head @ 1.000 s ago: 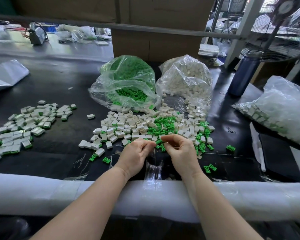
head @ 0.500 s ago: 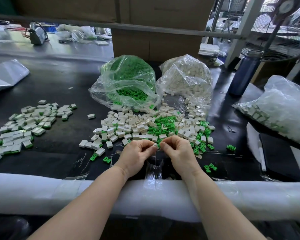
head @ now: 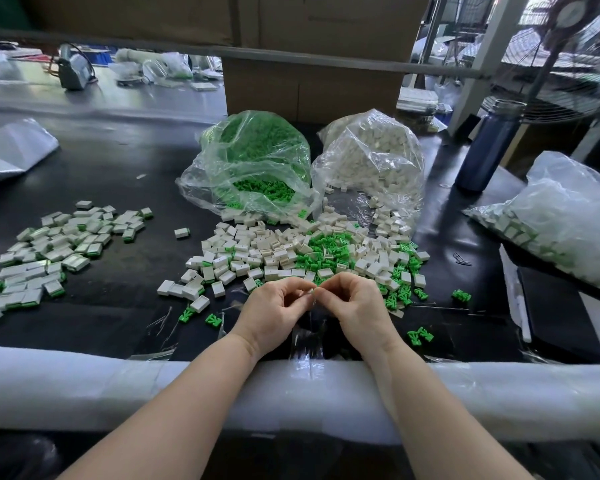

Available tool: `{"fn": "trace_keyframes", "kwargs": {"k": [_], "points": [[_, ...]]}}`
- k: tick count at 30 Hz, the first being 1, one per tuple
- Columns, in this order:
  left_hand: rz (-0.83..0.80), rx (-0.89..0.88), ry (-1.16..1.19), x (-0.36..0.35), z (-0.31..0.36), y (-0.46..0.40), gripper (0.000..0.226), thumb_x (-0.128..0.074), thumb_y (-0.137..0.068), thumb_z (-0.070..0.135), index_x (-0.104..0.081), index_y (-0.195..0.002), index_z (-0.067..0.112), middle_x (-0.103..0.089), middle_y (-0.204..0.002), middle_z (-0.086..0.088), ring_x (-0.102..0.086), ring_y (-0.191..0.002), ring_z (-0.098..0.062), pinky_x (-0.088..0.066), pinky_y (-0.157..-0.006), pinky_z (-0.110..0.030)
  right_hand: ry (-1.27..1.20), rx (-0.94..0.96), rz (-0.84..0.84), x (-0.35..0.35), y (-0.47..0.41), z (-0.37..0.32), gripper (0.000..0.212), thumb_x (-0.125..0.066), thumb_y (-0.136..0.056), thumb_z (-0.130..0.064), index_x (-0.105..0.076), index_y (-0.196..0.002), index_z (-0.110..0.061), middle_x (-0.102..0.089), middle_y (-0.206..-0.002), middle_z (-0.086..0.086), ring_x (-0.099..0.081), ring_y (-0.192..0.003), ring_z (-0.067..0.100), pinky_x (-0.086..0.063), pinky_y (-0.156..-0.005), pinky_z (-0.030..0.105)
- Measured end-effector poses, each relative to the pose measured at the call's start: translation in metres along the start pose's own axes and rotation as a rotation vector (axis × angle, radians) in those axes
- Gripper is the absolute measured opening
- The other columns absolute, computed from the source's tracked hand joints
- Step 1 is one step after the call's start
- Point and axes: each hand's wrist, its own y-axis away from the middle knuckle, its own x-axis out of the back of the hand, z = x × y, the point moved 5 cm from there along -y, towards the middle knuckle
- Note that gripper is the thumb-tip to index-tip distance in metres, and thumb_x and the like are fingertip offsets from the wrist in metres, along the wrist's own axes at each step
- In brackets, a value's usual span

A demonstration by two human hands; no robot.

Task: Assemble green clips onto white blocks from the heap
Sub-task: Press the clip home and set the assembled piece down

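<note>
Mid-assembly: left hand (head: 274,311) and right hand (head: 355,304) pinch one small white piece (head: 313,292) between fingertips; clip not visible. Heap (head: 291,251) just beyond both hands. Next: press home, drop left.

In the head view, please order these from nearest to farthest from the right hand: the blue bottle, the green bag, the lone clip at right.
1. Lone clip, right of the right hand.
2. Green bag, ahead, slightly left.
3. Blue bottle, far back right.

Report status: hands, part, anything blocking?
Left hand and right hand both pinch one small white block between them. Clip hidden by fingers. Nothing blocking.
</note>
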Motion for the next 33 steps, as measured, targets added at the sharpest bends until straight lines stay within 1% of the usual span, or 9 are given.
{"fn": "trace_keyframes", "kwargs": {"k": [4,6,10,13,15,17,20,24,33], "points": [[0.014,0.004,-0.011,0.001,0.001,0.000,0.014,-0.065,-0.082,0.019,-0.064,-0.077,0.032,-0.068,-0.077,-0.013,-0.060,-0.072,-0.026,-0.049,-0.074,-0.037,-0.018,0.013,-0.029,-0.002,0.001,-0.001,0.016,-0.072,-0.078,-0.005,-0.065,-0.069,-0.016,-0.063,-0.062,-0.003,-0.057,-0.056,0.002,-0.047,-0.057,0.015],[0.014,0.007,0.003,0.001,0.001,-0.001,0.009,-0.063,-0.078,0.024,-0.063,-0.076,0.032,-0.066,-0.074,-0.012,-0.057,-0.068,-0.022,-0.048,-0.073,-0.037,-0.015,0.021,-0.031,-0.003,0.000,0.000,0.015,-0.073,-0.078,-0.006,-0.065,-0.068,-0.015,-0.062,-0.061,-0.004,-0.054,-0.055,0.001,-0.045,-0.056,0.015],[0.003,0.007,0.057,0.002,-0.001,-0.003,0.011,-0.061,-0.085,0.007,-0.067,-0.088,0.016,-0.066,-0.085,-0.013,-0.061,-0.080,-0.031,-0.051,-0.080,-0.040,-0.072,0.016,-0.028,-0.003,-0.002,0.004,0.005,-0.068,-0.083,-0.011,-0.063,-0.083,-0.012,-0.066,-0.075,0.005,-0.060,-0.067,0.012,-0.051,-0.067,0.032],[-0.018,-0.017,0.091,0.002,0.003,-0.002,0.013,-0.062,-0.085,0.005,-0.067,-0.090,0.016,-0.056,-0.104,-0.011,-0.057,-0.083,-0.028,-0.050,-0.079,-0.026,-0.083,0.012,-0.097,-0.007,-0.003,0.005,0.007,-0.061,-0.089,-0.015,-0.063,-0.087,-0.022,-0.067,-0.078,-0.006,-0.061,-0.072,0.003,-0.048,-0.067,0.021],[-0.044,-0.032,0.124,0.002,0.006,-0.001,0.014,-0.063,-0.084,0.007,-0.065,-0.090,0.019,-0.049,-0.111,-0.012,-0.053,-0.083,-0.020,-0.046,-0.076,-0.015,-0.085,0.034,-0.163,-0.010,-0.002,0.001,0.020,-0.056,-0.093,-0.016,-0.065,-0.080,-0.027,-0.065,-0.067,-0.014,-0.058,-0.066,-0.005,-0.043,-0.063,0.011],[-0.070,-0.042,0.126,0.001,0.008,0.000,0.013,-0.064,-0.084,0.008,-0.065,-0.092,0.019,-0.045,-0.114,-0.011,-0.051,-0.088,-0.013,-0.044,-0.077,-0.010,-0.098,0.039,-0.208,-0.012,-0.001,0.000,0.027,-0.053,-0.095,-0.017,-0.066,-0.074,-0.029,-0.063,-0.061,-0.016,-0.055,-0.061,-0.005,-0.041,-0.060,0.011],[-0.097,-0.044,0.117,0.000,0.010,0.002,0.014,-0.063,-0.084,0.006,-0.066,-0.095,0.014,-0.042,-0.117,-0.011,-0.049,-0.084,-0.010,-0.044,-0.077,-0.012,-0.166,0.009,-0.227,-0.012,0.000,0.002,0.018,-0.055,-0.093,-0.014,-0.071,-0.083,-0.016,-0.065,-0.069,-0.005,-0.057,-0.064,0.003,-0.044,-0.060,0.015],[-0.122,-0.041,0.080,-0.002,0.010,0.002,0.017,-0.059,-0.086,0.001,-0.066,-0.099,0.010,-0.041,-0.118,-0.009,-0.049,-0.088,-0.016,-0.046,-0.084,-0.022,-0.223,-0.042,-0.230,-0.012,-0.001,0.006,0.014,-0.057,-0.091,-0.011,-0.070,-0.089,-0.005,-0.065,-0.079,0.013,-0.059,-0.072,0.019,-0.049,-0.071,0.033],[-0.158,-0.058,0.032,-0.006,0.008,0.000,0.017,-0.059,-0.085,0.001,-0.064,-0.094,0.015,-0.040,-0.110,0.000,-0.049,-0.083,-0.018,-0.047,-0.084,-0.028,-0.191,-0.067,-0.193,-0.009,0.000,0.005,0.017,-0.058,-0.089,-0.007,-0.069,-0.090,0.006,-0.060,-0.074,0.018,-0.051,-0.069,0.024,-0.041,-0.066,0.035]]}}
